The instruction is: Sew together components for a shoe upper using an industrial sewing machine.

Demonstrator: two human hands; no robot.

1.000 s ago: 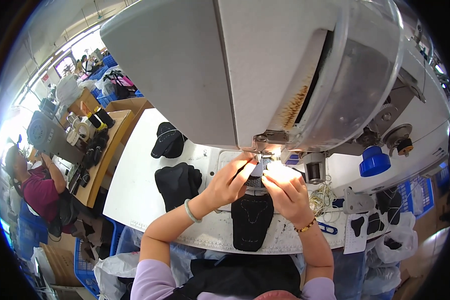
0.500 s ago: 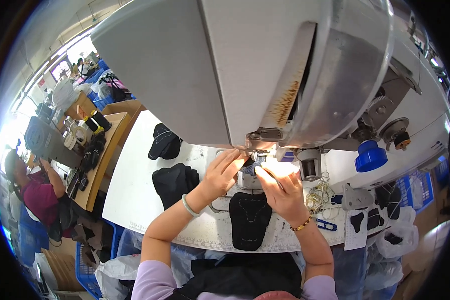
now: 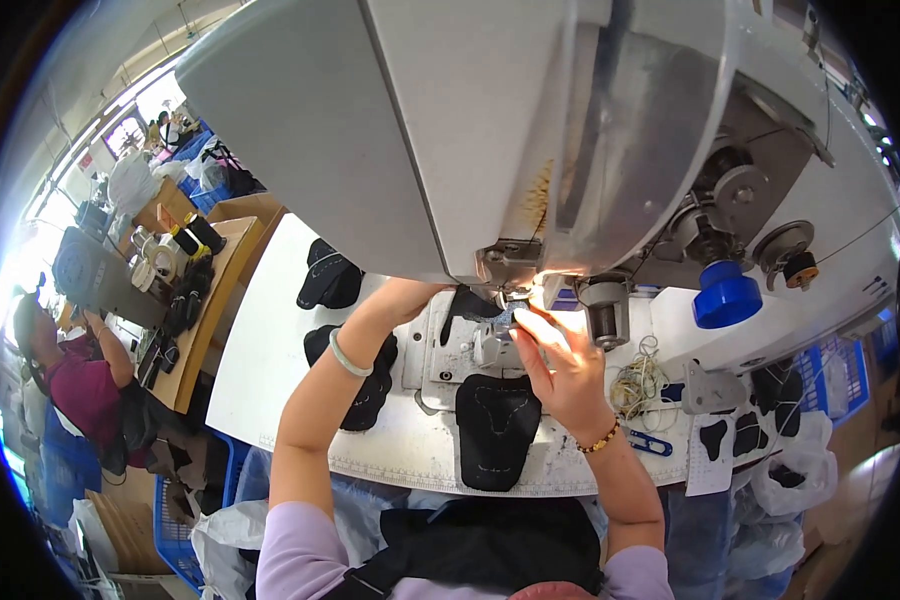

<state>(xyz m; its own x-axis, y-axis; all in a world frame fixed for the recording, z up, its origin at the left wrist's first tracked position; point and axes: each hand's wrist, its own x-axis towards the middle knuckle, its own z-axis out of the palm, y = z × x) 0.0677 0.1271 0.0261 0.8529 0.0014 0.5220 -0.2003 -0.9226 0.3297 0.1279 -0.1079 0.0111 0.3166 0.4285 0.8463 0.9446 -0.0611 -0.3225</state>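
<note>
Black cloth piece [image 3: 462, 312], matte, with a curved edge, beneath the sewing machine [image 3: 320, 150]. Right hand [image 3: 568, 375]: fingertips near its right end, pinch unclear. Left hand [image 3: 408, 298]: partly hidden by the machine, grip indeterminable.

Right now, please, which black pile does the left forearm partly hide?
The pile left of centre; the upper-left pile and front-centre piece are uncovered.

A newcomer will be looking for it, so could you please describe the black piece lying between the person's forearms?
Start at the big pale sewing machine, then the white table below. At the table's near, ruler-marked edge lies the pale-stitched black piece, tapering toward that edge. Unlike the black pieces to its left, it sits right at this edge.
</note>
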